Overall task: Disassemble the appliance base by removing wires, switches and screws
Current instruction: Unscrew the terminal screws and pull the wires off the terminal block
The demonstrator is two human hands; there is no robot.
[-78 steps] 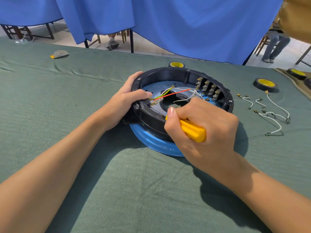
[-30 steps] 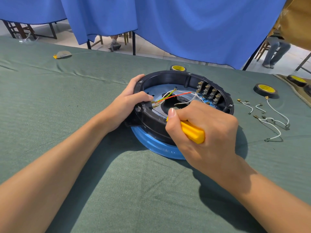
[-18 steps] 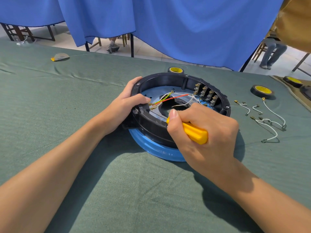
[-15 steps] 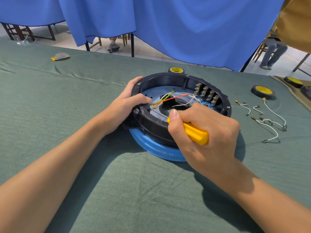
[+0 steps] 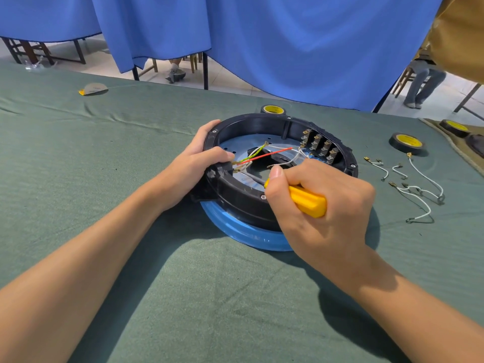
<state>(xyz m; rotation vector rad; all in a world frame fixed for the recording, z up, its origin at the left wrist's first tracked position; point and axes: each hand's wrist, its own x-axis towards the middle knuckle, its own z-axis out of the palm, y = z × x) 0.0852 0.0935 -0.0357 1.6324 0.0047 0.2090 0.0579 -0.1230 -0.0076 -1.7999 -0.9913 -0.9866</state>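
A round appliance base (image 5: 251,124), black ring on a blue rim (image 5: 235,231), lies upside down on the green cloth. Inside run a red wire (image 5: 269,154), a green-yellow wire (image 5: 258,150) and white wires. A row of switches (image 5: 320,148) lines its right inner wall. My left hand (image 5: 193,163) grips the ring's left edge, thumb over the rim. My right hand (image 5: 322,205) holds a yellow-handled screwdriver (image 5: 307,201); its metal shaft (image 5: 252,176) points left into the base.
Several loose white wires with terminals (image 5: 416,184) lie on the cloth to the right. Tape rolls sit behind the base (image 5: 272,110) and at the right (image 5: 406,142). A blue curtain hangs behind the table. A person's legs show far right.
Hands and base hold nearly the same pose. The screwdriver tip stays inside the base's left side; only the view shifts slightly.
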